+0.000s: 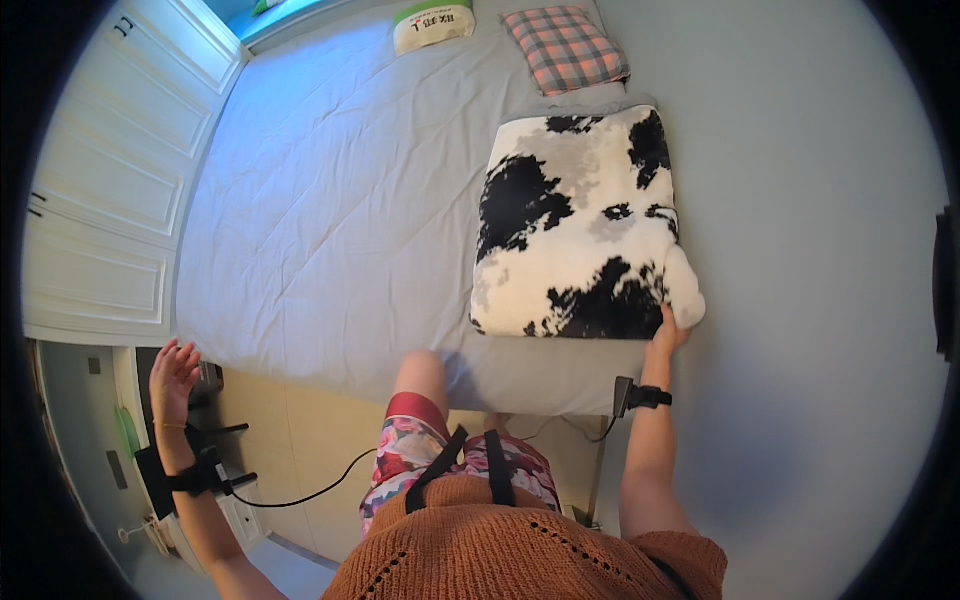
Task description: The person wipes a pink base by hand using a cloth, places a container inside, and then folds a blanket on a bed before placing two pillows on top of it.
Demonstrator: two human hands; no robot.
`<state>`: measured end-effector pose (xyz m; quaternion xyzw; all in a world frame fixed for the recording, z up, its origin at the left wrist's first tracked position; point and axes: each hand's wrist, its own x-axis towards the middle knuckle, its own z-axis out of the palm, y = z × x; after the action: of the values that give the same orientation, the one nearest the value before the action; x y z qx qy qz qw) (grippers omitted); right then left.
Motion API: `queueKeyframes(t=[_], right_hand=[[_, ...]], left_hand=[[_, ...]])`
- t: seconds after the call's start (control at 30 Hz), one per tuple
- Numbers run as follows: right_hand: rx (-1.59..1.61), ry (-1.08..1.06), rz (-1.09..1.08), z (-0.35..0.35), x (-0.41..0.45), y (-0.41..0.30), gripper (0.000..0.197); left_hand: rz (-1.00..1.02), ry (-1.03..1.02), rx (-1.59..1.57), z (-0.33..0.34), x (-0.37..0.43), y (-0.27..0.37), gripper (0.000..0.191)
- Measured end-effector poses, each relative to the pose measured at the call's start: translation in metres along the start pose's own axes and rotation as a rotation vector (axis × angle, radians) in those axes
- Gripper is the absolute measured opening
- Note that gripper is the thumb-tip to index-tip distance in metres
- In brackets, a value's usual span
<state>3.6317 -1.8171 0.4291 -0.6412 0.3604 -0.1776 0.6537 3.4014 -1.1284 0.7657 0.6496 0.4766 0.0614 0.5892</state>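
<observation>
A folded plush blanket [577,225] in a black, white and grey cow print lies on the bed's right side, along the wall. My right hand [667,330] grips its near right corner, the thumb on top and the other fingers mostly hidden. Just past that hand, a white fold [684,289] of the blanket bulges towards the wall. My left hand [174,379] is raised off the bed's near left corner, holding nothing, with its fingers bent and slightly apart. Under the blanket spreads a wrinkled light grey bedsheet [337,202]. One of my knees [420,375] is against the bed's near edge.
A plaid pillow [566,49] lies beyond the blanket, and a white-and-green pillow [433,28] bearing writing is left of it. White cabinets [112,172] line the left side; a plain wall [810,262] bounds the right. A black cable [315,499] runs from my left wrist strap.
</observation>
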Motion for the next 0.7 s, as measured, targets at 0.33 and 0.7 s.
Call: queueKeyframes(t=[0.33,0.7], right_hand=[[-0.994,-0.083,-0.215,-0.004,-0.005,0.0,0.088],[-1.659,-0.404,-0.4,0.174,0.045,0.003,0.082]], left_hand=[[0.147,-0.358,0.34,0.234,0.165,0.047,0.049],[0.281,-0.339,0.498,0.59,0.329,-0.019,0.066]])
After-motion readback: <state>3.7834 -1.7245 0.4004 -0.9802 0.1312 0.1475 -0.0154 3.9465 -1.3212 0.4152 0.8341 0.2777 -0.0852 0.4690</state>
